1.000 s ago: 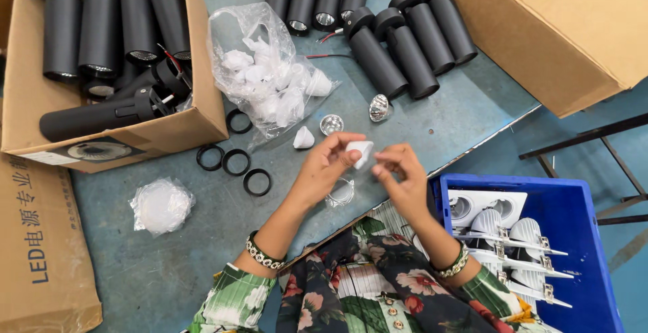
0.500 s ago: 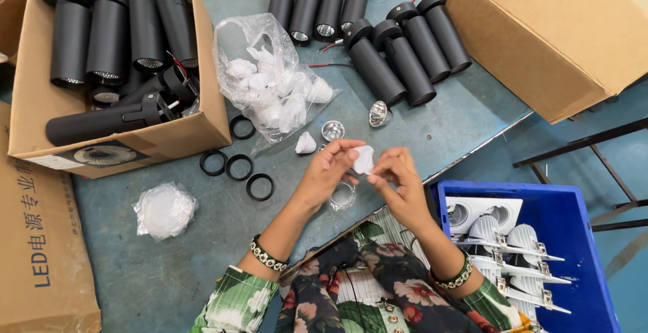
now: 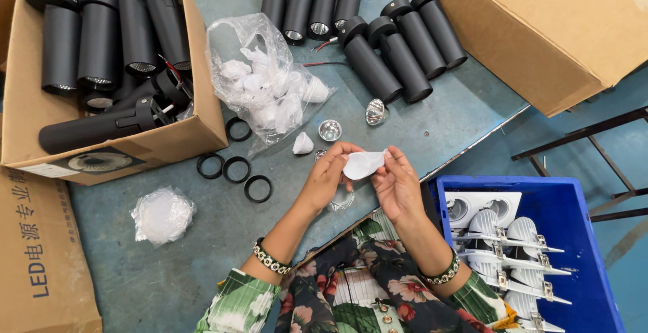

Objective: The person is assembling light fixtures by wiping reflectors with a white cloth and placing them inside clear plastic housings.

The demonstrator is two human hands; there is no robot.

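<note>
currently, head view: both hands meet over the grey table (image 3: 432,113). the left hand (image 3: 327,177) and the right hand (image 3: 397,183) each pinch one end of a small white wrapped piece (image 3: 363,164), held between them just above the table edge. judged step: unwrapping the piece; the next move calls for a steady pinch on one side while the other fingers peel the wrap.

just beyond the left hand lie another white wrapped piece (image 3: 302,144) and two shiny reflector cups (image 3: 329,130). further out, an open clear bag (image 3: 266,86) holds more white pieces. left of the left hand lie three black rings (image 3: 233,174) and a small bag of clear discs (image 3: 162,215).

far left, a cardboard box (image 3: 202,113) holds black tube lamps (image 3: 101,39). more black lamps (image 3: 378,42) lie loose beyond the hands. right of the right hand, a blue bin (image 3: 574,238) holds white lamp fittings (image 3: 509,238).
</note>
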